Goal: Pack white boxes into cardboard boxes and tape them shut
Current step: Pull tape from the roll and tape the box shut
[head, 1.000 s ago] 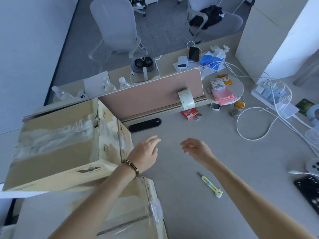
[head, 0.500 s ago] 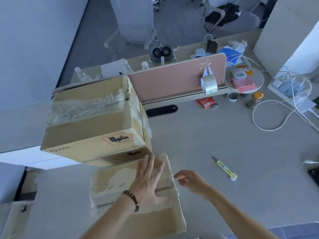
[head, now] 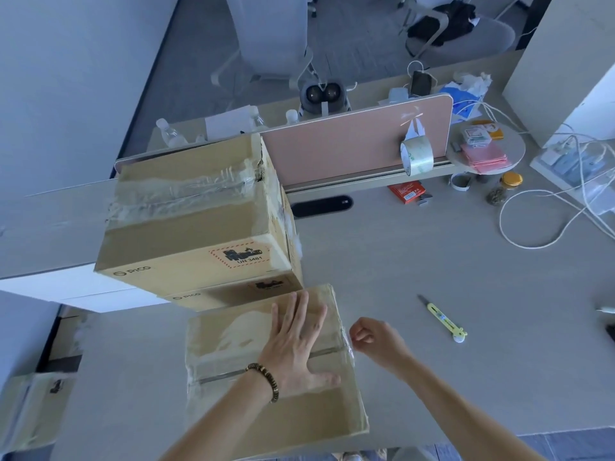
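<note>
A taped cardboard box (head: pixel 233 410) lies on the desk's near edge. My left hand (head: pixel 296 347) rests flat on its top, fingers spread, over the centre seam. My right hand (head: pixel 376 337) hovers at the box's right edge with fingers curled; whether it pinches the tape end there I cannot tell. Behind stand two stacked cardboard boxes (head: pixel 196 221), the upper one sealed with clear tape. A roll of clear tape (head: pixel 416 156) hangs on the pink divider (head: pixel 346 144). A yellow utility knife (head: pixel 442 317) lies to the right. No white boxes are visible.
Another cardboard box (head: pixel 30 407) sits low at the left, beside the desk. White cables (head: pixel 545 211), a power strip, a jar (head: pixel 506 186) and a red packet (head: pixel 407 191) crowd the far right. A headset and bottles stand behind the divider.
The view swung down and left. My left hand dropped from the air onto the near box's top. My right hand came in to the box's right edge and curled.
</note>
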Demonstrator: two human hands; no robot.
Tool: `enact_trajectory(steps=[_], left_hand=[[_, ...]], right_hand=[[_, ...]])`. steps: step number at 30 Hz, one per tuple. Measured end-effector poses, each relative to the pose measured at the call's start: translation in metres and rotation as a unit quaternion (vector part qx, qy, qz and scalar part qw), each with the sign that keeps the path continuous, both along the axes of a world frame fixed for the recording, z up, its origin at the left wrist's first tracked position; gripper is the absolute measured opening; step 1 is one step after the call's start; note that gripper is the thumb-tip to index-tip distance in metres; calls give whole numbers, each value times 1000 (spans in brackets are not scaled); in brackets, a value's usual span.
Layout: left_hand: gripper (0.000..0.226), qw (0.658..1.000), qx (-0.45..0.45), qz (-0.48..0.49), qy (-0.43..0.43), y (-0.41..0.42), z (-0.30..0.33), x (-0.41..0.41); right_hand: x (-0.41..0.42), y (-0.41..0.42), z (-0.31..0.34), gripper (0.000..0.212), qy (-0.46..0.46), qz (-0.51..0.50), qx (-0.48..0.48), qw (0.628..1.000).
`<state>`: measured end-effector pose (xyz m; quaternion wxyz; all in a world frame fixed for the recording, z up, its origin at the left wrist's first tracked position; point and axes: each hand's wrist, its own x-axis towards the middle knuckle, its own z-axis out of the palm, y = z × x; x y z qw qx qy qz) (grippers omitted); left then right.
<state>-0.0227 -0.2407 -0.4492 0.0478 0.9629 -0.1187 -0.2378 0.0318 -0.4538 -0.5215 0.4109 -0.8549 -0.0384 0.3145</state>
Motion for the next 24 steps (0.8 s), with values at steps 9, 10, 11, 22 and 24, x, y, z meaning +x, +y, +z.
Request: enact_trajectory(steps=[9, 10, 11, 22, 24], left_hand=[[112, 996, 10, 2, -86, -2, -17, -9], [112, 996, 10, 0, -90, -2, -18, -8], [112, 996, 10, -2, -93, -2, -18, -8], [114, 995, 13, -6, -103, -2, -21, -8], [113, 994, 16, -5, -106, -2, -21, -8]], right_hand=[[19, -15, 6, 12, -70, 146, -77, 984], [22, -15, 8, 13, -79, 170, -85, 979], [25, -13, 11, 13, -91, 192, -93, 973], [23, 8, 2, 11, -94, 203, -68, 972], [18, 5, 1, 12, -86, 163, -52, 981]])
